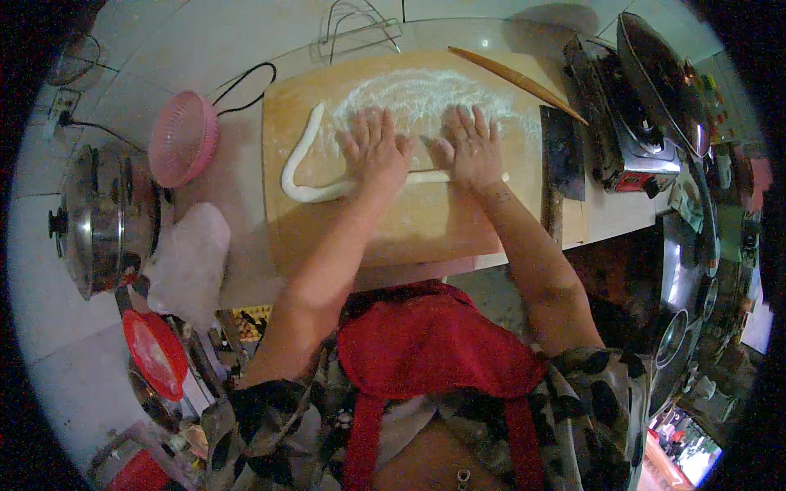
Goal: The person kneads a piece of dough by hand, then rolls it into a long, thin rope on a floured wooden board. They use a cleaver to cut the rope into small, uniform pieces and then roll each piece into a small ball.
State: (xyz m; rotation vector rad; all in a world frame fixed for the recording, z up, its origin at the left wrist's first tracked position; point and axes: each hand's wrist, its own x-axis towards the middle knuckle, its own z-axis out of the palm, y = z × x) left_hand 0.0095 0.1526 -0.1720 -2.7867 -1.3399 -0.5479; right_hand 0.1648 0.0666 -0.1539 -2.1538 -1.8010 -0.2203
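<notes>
A long rope of white dough (316, 193) lies on a wooden board (393, 236), running across it and bending upward at the left. My left hand (377, 144) rests palm down over the rope, its fingers spread toward the floured area. To the right, my right hand (473, 144) lies flat in the same way, with the heel of the hand over the rope. Between the hands a stretch of dough shows, and its thin right end sticks out past my right wrist. White flour (424, 89) is smeared over the board's far half. Neither hand grips anything.
A tapered wooden rolling pin (519, 80) lies at the board's far right corner. Beside the board is a cleaver (564, 153), near a gas stove (638, 153). At left stand a pink plastic basket (184, 138), a lidded metal pot (104, 221) and a plastic bag (193, 258).
</notes>
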